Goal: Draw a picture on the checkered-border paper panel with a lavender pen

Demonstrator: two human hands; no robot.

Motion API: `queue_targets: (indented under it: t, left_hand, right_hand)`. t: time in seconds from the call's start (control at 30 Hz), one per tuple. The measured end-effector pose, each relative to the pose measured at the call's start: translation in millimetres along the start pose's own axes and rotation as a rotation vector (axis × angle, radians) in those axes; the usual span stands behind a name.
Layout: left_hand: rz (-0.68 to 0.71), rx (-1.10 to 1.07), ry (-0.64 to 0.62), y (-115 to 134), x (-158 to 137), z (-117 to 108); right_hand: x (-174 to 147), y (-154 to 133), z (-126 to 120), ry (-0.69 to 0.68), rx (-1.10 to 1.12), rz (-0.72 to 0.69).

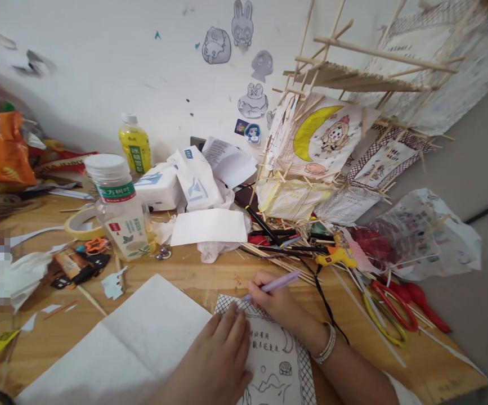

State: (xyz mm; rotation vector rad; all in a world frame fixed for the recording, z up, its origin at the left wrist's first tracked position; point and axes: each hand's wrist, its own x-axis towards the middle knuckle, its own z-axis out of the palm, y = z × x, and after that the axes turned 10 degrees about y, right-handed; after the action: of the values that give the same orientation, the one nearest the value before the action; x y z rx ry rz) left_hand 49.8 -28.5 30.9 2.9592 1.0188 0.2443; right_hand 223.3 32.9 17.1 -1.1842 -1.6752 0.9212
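My right hand (267, 298) is closed around a light purple pen (283, 280), its tip down at the top border of a drawing sheet (275, 368). That sheet carries a cross-hatched border, handwritten characters, a crescent moon and wavy outlines. Across the sheet's left part lies my left hand (220, 351), flat with its fingers stretched toward the pen tip. Beside it on the left is a large creased white paper (142, 332), partly under my left forearm.
Behind my hands stand a clear bottle (119, 219), tissue packs (197, 180) and a stick frame with drawings (323, 135). A yellow glue gun (336, 256) and red-and-yellow scissors (389, 312) lie to the right. Yellow tape (84, 224) and paper scraps lie left.
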Motion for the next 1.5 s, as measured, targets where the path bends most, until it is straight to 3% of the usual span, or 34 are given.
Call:
queue_targets:
  t: [0.27,0.43,0.77,1.5]
  left_hand:
    - [-0.043,-0.039,0.002,0,0,-5]
    - [-0.039,-0.017,-0.086,2,3,-11]
    - [-0.049,-0.013,-0.062,0,0,-3]
    - [-0.047,-0.016,0.024,-1,-3,10]
  right_hand:
    - [1,0,1,0.003,-0.031,-0.026]
    - [3,0,1,-0.004,-0.051,-0.026]
    - [0,1,1,-0.006,-0.008,0.036]
    - [1,2,0,0.009,-0.025,0.025]
